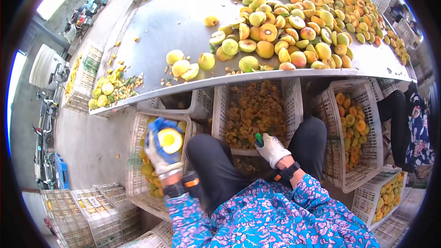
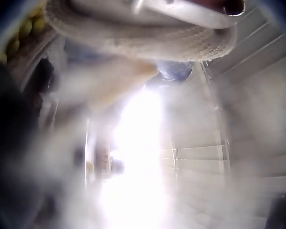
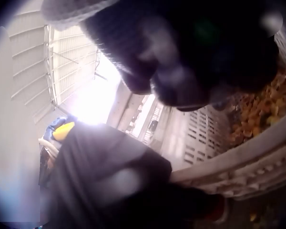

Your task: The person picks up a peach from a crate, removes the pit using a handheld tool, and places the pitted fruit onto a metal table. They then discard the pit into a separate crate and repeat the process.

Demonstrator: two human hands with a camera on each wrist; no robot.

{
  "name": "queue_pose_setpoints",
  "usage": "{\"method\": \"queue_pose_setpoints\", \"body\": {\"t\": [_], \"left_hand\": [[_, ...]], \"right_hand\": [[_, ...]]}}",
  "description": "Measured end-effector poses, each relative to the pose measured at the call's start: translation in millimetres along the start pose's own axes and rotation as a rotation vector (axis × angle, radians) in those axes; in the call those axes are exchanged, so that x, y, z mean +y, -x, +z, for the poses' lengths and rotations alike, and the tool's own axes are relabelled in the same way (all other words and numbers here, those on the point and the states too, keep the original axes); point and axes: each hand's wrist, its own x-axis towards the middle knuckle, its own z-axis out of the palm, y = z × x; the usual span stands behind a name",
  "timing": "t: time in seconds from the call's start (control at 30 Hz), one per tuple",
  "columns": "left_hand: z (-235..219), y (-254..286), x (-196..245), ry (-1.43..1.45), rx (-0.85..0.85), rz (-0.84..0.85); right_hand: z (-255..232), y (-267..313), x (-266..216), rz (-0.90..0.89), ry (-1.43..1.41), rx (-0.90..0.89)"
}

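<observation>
My left hand, in a white and blue glove, holds a yellow peach half with its hollow facing up. It is over the left crate, where more peach halves lie. In the right wrist view the same peach half shows against the blue fingers. My right hand, also gloved, grips a small tool with a green end between the knees, at the near rim of the middle crate. The tool's working end is hidden. Blur and glare fill most of the left wrist view.
A metal table ahead bears a big heap of cut peaches. Pits and scraps lie at its left corner. The middle crate holds brownish scraps. Another crate of halves stands right, beside a second person's leg.
</observation>
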Motion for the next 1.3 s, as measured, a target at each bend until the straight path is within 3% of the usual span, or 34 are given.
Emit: {"method": "queue_pose_setpoints", "body": {"t": [0.03, 0.07, 0.1, 0.13, 0.2, 0.27, 0.4, 0.47, 0.57, 0.67, 0.7, 0.8, 0.87, 0.9, 1.0, 1.07, 1.13, 1.23, 1.3], "left_hand": [[-56.8, -23.5, 16.6, -0.276, 0.088, 0.115], [-69.3, -29.3, 30.2, -0.472, 0.151, 0.11], [-110.8, -54.4, 27.1, -0.741, 0.156, 0.223], [-91.2, -51.3, 39.8, -0.975, 0.218, 0.15], [-40.5, -49.5, 47.8, -1.111, 0.18, 0.234], [-10.6, -78.4, 36.1, -1.14, -0.068, 0.428], [83.5, -132.6, -1.2, -1.162, -0.349, 0.33], [92.8, -182.0, -34.2, -1.397, -0.368, 0.378], [118.5, -198.3, -55.3, -1.898, -0.458, 0.272], [122.7, -199.2, -54.5, -1.817, -0.42, 0.181], [112.0, -202.8, -55.1, -1.759, -0.37, 0.25], [79.8, -199.8, -32.7, -0.765, -0.341, -0.125], [60.5, -174.4, -16.0, -0.196, -0.459, -0.233], [58.0, -156.9, -10.2, -0.009, -0.504, -0.331], [58.9, -88.9, -10.1, 0.456, -0.36, -0.479], [53.3, -53.7, -23.9, 0.513, -0.259, -0.492], [52.7, -28.2, -37.3, 0.554, -0.223, -0.558], [48.9, -6.1, -45.1, 0.515, -0.297, -0.555], [47.2, 0.0, -49.4, 0.506, -0.346, -0.521]], "right_hand": [[-5.6, -1.1, -3.4, 0.01, 0.011, -0.006], [-10.5, 1.0, -5.6, 0.02, 0.028, -0.018], [-11.9, 1.7, -6.4, 0.031, 0.047, -0.032], [-5.2, -2.2, 3.3, 0.022, 0.083, -0.077], [14.8, -13.0, 28.5, -0.001, 0.157, -0.169], [16.5, -7.2, 21.7, -0.015, 0.1, -0.145], [4.1, -7.9, 8.7, 0.023, 0.014, -0.242], [4.3, -9.0, 9.8, 0.062, -0.009, -0.246], [16.0, -12.9, 20.1, 0.098, -0.026, -0.215], [14.3, -17.9, 16.0, 0.059, -0.03, -0.218], [13.8, -18.3, 15.1, 0.058, -0.04, -0.214], [9.2, -19.6, 14.0, 0.05, -0.068, -0.18], [7.0, -19.4, 14.6, 0.041, -0.089, -0.147], [15.8, -22.8, 23.1, -0.033, -0.168, -0.088], [-16.9, -16.3, -22.4, -0.126, -0.195, -0.07], [-40.9, -3.9, -66.0, -0.168, -0.371, -0.083], [-53.1, 6.9, -99.5, -0.311, -0.33, 0.017], [-47.7, 15.6, -126.2, -0.451, -0.171, 0.075], [-44.0, 20.1, -136.0, -0.432, -0.083, 0.056]]}}
